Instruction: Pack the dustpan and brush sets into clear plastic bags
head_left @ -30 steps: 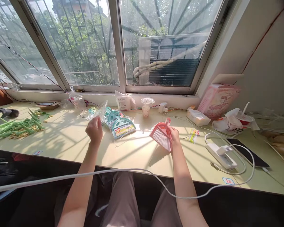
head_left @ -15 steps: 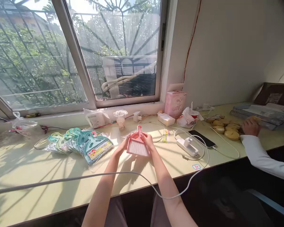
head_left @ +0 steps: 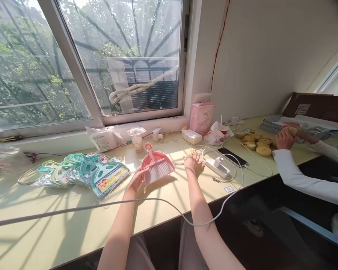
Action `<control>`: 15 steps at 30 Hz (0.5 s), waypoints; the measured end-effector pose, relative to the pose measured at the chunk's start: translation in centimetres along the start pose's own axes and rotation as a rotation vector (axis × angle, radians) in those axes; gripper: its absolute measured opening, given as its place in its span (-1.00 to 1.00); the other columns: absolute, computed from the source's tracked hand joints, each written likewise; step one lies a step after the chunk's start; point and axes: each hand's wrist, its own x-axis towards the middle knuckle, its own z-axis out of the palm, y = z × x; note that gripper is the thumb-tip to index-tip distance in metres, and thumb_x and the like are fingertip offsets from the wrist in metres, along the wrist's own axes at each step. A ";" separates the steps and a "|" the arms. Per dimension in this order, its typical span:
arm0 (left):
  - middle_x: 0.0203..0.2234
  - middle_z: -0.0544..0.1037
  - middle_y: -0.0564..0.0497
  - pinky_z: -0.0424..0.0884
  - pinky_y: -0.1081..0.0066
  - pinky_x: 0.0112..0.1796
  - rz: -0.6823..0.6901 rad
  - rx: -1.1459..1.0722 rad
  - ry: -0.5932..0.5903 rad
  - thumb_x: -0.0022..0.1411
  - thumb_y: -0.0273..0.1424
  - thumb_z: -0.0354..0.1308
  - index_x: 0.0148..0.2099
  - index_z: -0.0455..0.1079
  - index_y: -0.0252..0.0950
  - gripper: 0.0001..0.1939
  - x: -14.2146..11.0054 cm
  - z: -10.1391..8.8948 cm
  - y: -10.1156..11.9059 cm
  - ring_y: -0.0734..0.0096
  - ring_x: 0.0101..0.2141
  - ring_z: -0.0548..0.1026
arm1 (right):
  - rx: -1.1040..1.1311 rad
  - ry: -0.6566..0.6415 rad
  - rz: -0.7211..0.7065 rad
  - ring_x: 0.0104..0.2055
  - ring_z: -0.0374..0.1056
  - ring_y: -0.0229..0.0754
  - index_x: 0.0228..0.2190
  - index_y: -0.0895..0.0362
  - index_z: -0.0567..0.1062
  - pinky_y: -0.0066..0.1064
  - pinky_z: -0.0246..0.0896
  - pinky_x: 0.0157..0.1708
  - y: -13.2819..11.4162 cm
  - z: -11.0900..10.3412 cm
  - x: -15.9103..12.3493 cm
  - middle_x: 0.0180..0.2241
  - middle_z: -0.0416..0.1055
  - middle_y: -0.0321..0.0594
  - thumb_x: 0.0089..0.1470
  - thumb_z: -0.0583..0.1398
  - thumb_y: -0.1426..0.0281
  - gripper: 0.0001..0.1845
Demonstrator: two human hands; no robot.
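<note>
My left hand (head_left: 137,180) grips a pink dustpan (head_left: 148,153) by its left side, tilted just above the table. A small pink brush with pale bristles (head_left: 159,170) is nested in the dustpan, bristles facing me. To the right, my right hand (head_left: 192,162) reaches down with its fingers apart over a small yellow and red label card (head_left: 193,151), mostly covered by the fingers. Left of the dustpan lies a pile of teal and green dustpan sets (head_left: 108,176) in clear plastic bags.
A white power strip (head_left: 217,168) with cables and a black phone (head_left: 232,156) lie right of my right hand. A grey cable (head_left: 101,205) crosses in front of my forearms. Farther right, a co-worker's hands (head_left: 285,138) hold a round tan piece beside several similar pieces (head_left: 263,150).
My right hand has let go of the dustpan and moved right to the label card. The dustpan, now in my left hand alone, has shifted left and turned. The co-worker's second hand has appeared.
</note>
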 end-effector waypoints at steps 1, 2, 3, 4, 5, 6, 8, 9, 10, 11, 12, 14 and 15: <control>-0.06 0.82 -0.23 0.66 0.01 0.15 -0.001 -0.014 0.043 0.11 -0.24 0.54 0.14 0.72 -0.22 -0.47 0.2 -0.3 -0.1 -0.19 0.09 0.74 | -0.045 0.031 0.067 0.53 0.27 0.40 -0.08 0.05 0.73 0.62 -0.04 0.53 0.7 -0.4 0.2 0.28 0.61 0.17 0.23 0.33 0.39 -0.76; -0.06 0.82 -0.23 0.67 0.01 0.16 -0.002 -0.028 0.087 0.15 -0.21 0.53 0.16 0.71 -0.24 -0.46 0.3 -0.5 -0.3 -0.21 0.11 0.74 | -0.091 0.064 0.130 0.48 0.33 0.37 -0.11 0.05 0.73 0.57 -0.01 0.53 1.3 -0.6 0.3 0.22 0.64 0.14 0.20 0.34 0.43 -0.77; -0.03 0.83 -0.23 0.67 -0.01 0.18 -0.006 -0.046 0.131 0.19 -0.18 0.51 0.20 0.69 -0.25 -0.44 0.5 -0.6 -0.4 -0.24 0.16 0.73 | -0.127 0.087 0.176 0.43 0.39 0.34 -0.15 0.04 0.73 0.49 0.04 0.53 1.7 -0.8 0.4 0.16 0.67 0.11 0.18 0.33 0.46 -0.78; 0.01 0.83 -0.24 0.66 -0.03 0.22 -0.019 -0.069 0.175 0.23 -0.15 0.49 0.24 0.67 -0.26 -0.42 0.6 -0.7 -0.5 -0.27 0.22 0.71 | -0.141 0.086 0.184 0.39 0.43 0.32 -0.17 0.04 0.74 0.41 0.09 0.53 1.9 -0.8 0.3 0.11 0.69 0.11 0.18 0.33 0.48 -0.79; 0.06 0.82 -0.24 0.65 -0.06 0.27 -0.040 -0.100 0.218 0.28 -0.13 0.47 0.26 0.65 -0.25 -0.43 0.7 -0.7 -0.6 -0.29 0.29 0.68 | -0.139 0.087 0.179 0.36 0.47 0.30 -0.20 0.03 0.75 0.33 0.15 0.51 2.1 -0.9 0.3 0.05 0.71 0.10 0.18 0.32 0.48 -0.79; 0.11 0.81 -0.25 0.63 -0.08 0.31 -0.064 -0.137 0.256 0.32 -0.14 0.44 0.27 0.63 -0.24 -0.45 0.7 -0.6 -0.6 -0.29 0.36 0.64 | -0.125 0.096 0.170 0.33 0.50 0.29 -0.22 0.02 0.75 0.26 0.19 0.50 2.2 -0.9 0.2 0.00 0.72 0.07 0.17 0.32 0.47 -0.80; 0.22 0.78 -0.24 0.58 -0.09 0.41 -0.094 -0.228 0.299 0.38 -0.18 0.39 0.30 0.60 -0.22 -0.49 0.6 -0.4 -0.5 -0.24 0.47 0.54 | -0.073 0.126 0.160 0.30 0.54 0.27 -0.25 -0.03 0.75 0.17 0.25 0.47 2.2 -1.3 0.1 -0.08 0.74 0.01 0.15 0.34 0.44 -0.82; 0.28 0.75 -0.23 0.55 -0.09 0.44 -0.090 -0.276 0.296 0.39 -0.21 0.38 0.34 0.57 -0.23 -0.46 0.5 -0.3 -0.4 -0.21 0.51 0.50 | -0.028 0.141 0.163 0.28 0.57 0.26 -0.26 -0.05 0.75 0.14 0.28 0.45 2.2 -1.5 0.1 -0.11 0.74 -0.01 0.14 0.34 0.42 -0.83; 0.34 0.71 -0.23 0.52 -0.09 0.46 -0.073 -0.319 0.278 0.38 -0.23 0.38 0.40 0.53 -0.24 -0.40 0.3 -0.2 -0.3 -0.19 0.54 0.46 | 0.036 0.152 0.171 0.26 0.59 0.25 -0.26 -0.06 0.75 0.12 0.31 0.44 2.1 -1.7 0.1 -0.12 0.75 -0.02 0.13 0.35 0.40 -0.84; 0.39 0.67 -0.24 0.51 -0.12 0.47 -0.050 -0.354 0.248 0.37 -0.25 0.39 0.47 0.48 -0.26 -0.32 0.2 -0.1 -0.1 -0.20 0.55 0.44 | 0.110 0.157 0.182 0.24 0.60 0.25 -0.25 -0.06 0.75 0.11 0.34 0.42 1.9 -2.0 0.2 -0.12 0.75 -0.03 0.13 0.35 0.38 -0.83; 0.44 0.63 -0.27 0.50 -0.15 0.47 -0.022 -0.379 0.210 0.36 -0.25 0.41 0.53 0.42 -0.28 -0.24 0.0 0.0 0.1 -0.22 0.56 0.42 | 0.186 0.157 0.191 0.24 0.61 0.23 -0.22 -0.05 0.75 0.10 0.37 0.41 1.7 -2.2 0.4 -0.11 0.75 -0.03 0.13 0.35 0.35 -0.82; 0.48 0.57 -0.33 0.50 -0.23 0.46 0.018 -0.406 0.150 0.33 -0.25 0.46 0.60 0.36 -0.29 -0.13 -0.3 0.1 0.3 -0.32 0.56 0.41 | 0.299 0.155 0.188 0.23 0.63 0.20 -0.11 0.02 0.74 0.06 0.44 0.38 0.8 -2.5 0.7 -0.04 0.76 0.01 0.13 0.35 0.29 -0.72; 0.48 0.57 -0.35 0.49 -0.26 0.46 0.025 -0.408 0.135 0.31 -0.24 0.48 0.60 0.36 -0.30 -0.11 -0.4 0.1 0.4 -0.37 0.56 0.41 | 0.340 0.145 0.169 0.22 0.63 0.18 -0.05 0.07 0.72 0.04 0.47 0.35 0.1 -2.7 0.8 -0.01 0.75 0.03 0.13 0.36 0.26 -0.64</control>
